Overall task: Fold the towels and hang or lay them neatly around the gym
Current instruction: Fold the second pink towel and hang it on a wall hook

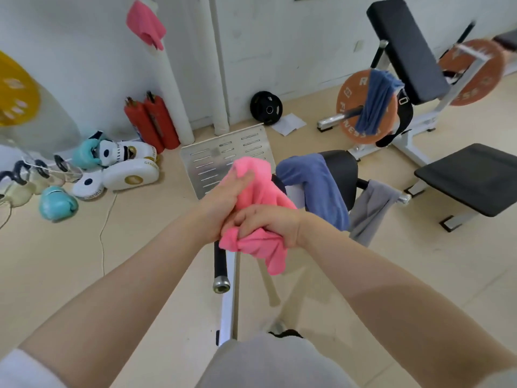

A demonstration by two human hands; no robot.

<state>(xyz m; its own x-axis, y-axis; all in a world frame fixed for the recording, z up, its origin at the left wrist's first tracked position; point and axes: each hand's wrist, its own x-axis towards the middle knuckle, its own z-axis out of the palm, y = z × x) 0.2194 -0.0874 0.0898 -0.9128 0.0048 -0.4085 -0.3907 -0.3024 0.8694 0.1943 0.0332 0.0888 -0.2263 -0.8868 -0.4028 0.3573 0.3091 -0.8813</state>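
both hands, left (223, 203) and right (268, 222), grip a bunched, unfolded pink towel (260, 191); blue towel (316, 189), grey towel (369, 211) and three others already hang.

place: gym | weight bench (472, 175) | plates (363, 107) | boxing gloves (57, 203)

The orange weight plate (363, 107) reads partly "FITNESS"; a white boxing pad (131, 172) shows "GINE", cut off.

Pink towel (260, 191), blue towel (316, 189), grey towel (369, 211), orange plate (352, 107).
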